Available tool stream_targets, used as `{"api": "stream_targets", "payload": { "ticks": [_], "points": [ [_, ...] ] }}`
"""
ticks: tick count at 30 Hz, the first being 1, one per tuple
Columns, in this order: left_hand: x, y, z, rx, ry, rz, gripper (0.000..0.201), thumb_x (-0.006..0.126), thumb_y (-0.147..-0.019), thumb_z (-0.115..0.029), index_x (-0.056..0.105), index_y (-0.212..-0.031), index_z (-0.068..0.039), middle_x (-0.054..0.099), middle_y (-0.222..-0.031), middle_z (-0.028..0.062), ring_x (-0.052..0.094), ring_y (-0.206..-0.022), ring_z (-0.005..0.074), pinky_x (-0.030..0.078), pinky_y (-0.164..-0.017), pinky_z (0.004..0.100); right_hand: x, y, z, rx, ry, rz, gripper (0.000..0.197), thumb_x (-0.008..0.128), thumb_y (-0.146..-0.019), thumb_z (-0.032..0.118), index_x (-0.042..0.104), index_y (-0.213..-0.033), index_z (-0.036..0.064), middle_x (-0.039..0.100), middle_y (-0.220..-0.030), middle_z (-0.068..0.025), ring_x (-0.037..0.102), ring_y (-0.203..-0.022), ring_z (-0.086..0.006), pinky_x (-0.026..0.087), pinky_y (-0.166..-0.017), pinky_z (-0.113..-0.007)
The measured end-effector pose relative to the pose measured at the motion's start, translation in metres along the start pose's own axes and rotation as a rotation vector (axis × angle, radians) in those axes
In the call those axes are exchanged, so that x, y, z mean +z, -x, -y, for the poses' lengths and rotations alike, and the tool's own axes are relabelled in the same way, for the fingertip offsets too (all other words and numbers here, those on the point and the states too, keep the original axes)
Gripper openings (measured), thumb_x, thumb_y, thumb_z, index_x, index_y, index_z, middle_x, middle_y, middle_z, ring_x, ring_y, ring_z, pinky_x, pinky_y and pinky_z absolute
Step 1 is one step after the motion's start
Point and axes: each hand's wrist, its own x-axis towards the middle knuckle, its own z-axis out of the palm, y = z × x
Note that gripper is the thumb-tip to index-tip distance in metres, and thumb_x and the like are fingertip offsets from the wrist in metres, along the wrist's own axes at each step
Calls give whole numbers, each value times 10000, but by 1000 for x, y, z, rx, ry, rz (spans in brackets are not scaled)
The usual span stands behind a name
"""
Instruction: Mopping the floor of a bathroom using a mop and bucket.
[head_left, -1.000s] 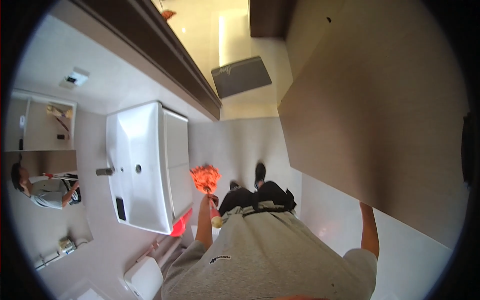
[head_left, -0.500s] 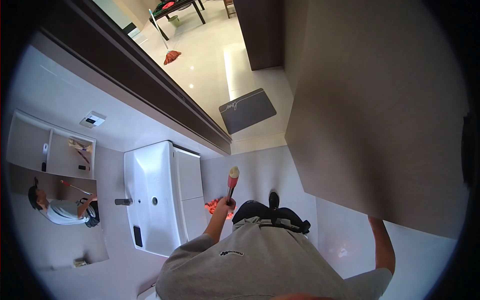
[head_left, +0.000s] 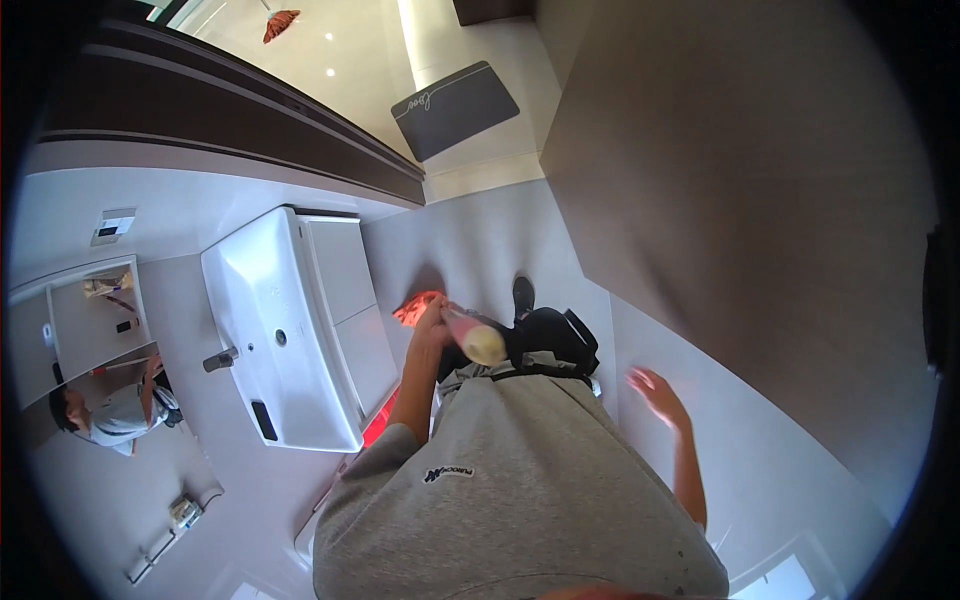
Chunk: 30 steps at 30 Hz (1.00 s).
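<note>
My left hand (head_left: 432, 322) is closed around the handle of a mop (head_left: 415, 307), whose orange-red head is on the floor beside the washbasin cabinet. The handle's red section and pale rounded end (head_left: 485, 345) rise towards me, slightly blurred. My right hand (head_left: 657, 393) is off to the right in the air, its fingers apart and nothing in it. Nearest to that hand are the white wall panel and the large brown door (head_left: 740, 170); a gap shows between hand and door.
A white washbasin (head_left: 260, 320) on a cabinet (head_left: 350, 280) stands at the left, with a mirror (head_left: 110, 400) beyond it. Past the brown door frame (head_left: 250, 120) lie a dark grey mat (head_left: 455, 110) and another orange mop (head_left: 280, 25). Something red (head_left: 381, 420) shows by my left elbow.
My right hand has come away from the door's edge and opened. The mop handle's top has tipped towards me and right. My view has shifted, and the doorway sits higher.
</note>
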Motion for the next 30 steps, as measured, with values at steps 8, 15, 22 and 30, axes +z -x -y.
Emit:
{"api": "stream_targets", "payload": {
  "ticks": [8, 15, 22, 30],
  "points": [
    [29, -76, 75, 254, -536, -265, 141, 523, -1025, -160, 519, -901, -94, 542, -774, 35, 569, -728, 184, 530, -735, 386, 118, 45, 345, -1285, -196, 467, 765, 892, -772, 260, 505, -1389, 26, 625, -1275, -154, 587, -1223, -263, 455, -1055, -388],
    [129, -108, 138, 223, -634, -184, 115, 553, -1005, -143, 522, -919, -72, 554, -754, 48, 584, -671, 181, 537, -660, 378, 108, 51, 382, -1611, -158, 446, 256, 825, -773, 254, 645, -727, 78, 517, -527, -1, 457, -411, -138, 327, -411, -296],
    [184, -135, 177, 22, -847, 69, 94, 563, -965, -83, 521, -883, -60, 559, -731, 54, 594, -647, 180, 542, -613, 346, 143, 79, 410, -1764, 127, 368, 265, 753, -848, 284, 606, -709, 113, 510, -525, 42, 462, -426, -82, 361, -436, -244],
    [186, -129, 112, 129, -835, 106, 110, 583, -953, -103, 556, -882, -23, 583, -744, 71, 619, -642, 194, 557, -617, 350, 173, 56, 418, -1707, 302, 49, 164, 720, -854, 196, 637, -754, 96, 633, -609, 0, 615, -523, -136, 543, -585, -275]
  ]
}}
